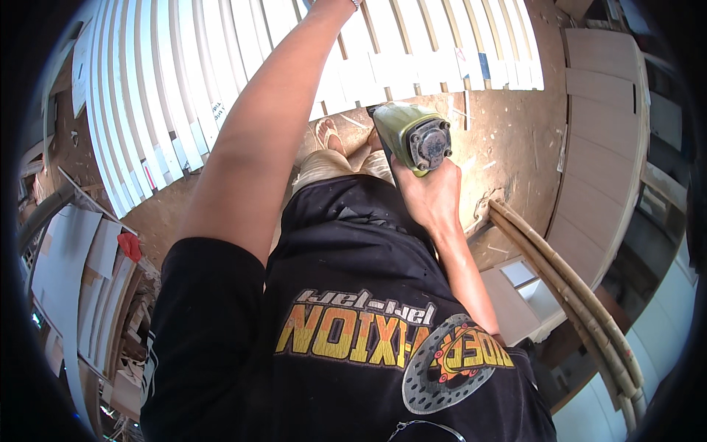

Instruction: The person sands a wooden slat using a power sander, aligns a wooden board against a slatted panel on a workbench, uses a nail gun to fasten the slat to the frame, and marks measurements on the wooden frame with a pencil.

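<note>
Head view: the right hand (434, 193) is gripping a green nail gun (403, 127) at one o'clock, its fingers wrapping the handle, mostly hiding behind the tool. White slats (412, 70) are spanning ten to one o'clock, the gun's nose sitting near their edge. The left forearm (269, 125) is crossing over them toward twelve, its hand lying outside the view; I cannot tell its fingers' state.

A person's left forearm (258, 125) leaves the top edge, the left hand beyond view and the bracelet (356, 4) cropped, where a slatted white panel (427, 68) also runs out. A pneumatic nail gun (405, 125) hides most fingers of the right hand (433, 193), its tip obscured.
</note>
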